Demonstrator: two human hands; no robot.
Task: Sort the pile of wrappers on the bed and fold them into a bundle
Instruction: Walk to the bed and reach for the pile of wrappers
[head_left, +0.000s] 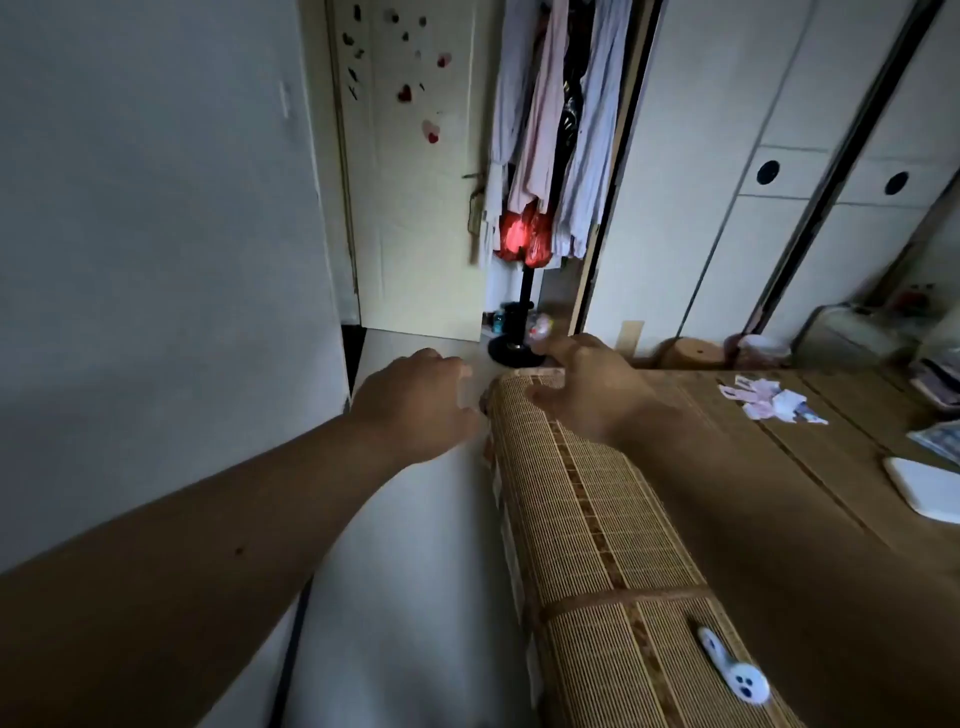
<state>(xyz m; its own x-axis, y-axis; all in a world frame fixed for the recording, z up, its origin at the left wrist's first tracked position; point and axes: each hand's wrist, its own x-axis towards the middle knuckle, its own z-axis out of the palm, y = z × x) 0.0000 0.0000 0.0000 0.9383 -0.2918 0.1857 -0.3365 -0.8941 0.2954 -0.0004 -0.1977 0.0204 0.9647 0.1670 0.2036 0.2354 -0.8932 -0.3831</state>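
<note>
**Both hands at the bed corner, wrappers far right**

Head view. Left hand (415, 402) stretched forward at frame centre, palm down, fingers loosely curled just left of the bed's (810, 467) near corner; nothing gripped, though fingertips sit close to the mat edge and contact cannot be told. Right hand (592, 387) reaching over that same corner, fingers spread and resting on top of the bamboo mat (587, 509), thumb pressed against its rounded edge; open, not closed round anything. Both forearms bare, running in from the lower left and lower right of the frame.

No readable writing anywhere; blur and dim light hide any print on the wrappers.

Pile of wrappers (769, 402) lying on the bed surface at right of centre, well apart from both hands: a loose scatter of small flat pieces, white, pink and pale lilac, overlapping, unfolded.

Elsewhere: small white hook (732, 667) with a dotted face on the mat at lower right; flat white pad (924, 488) at the right edge; door (415, 171) with heart stickers at upper centre; hanging clothes (556, 119) beside it; white wardrobe (779, 156) at upper right.
</note>
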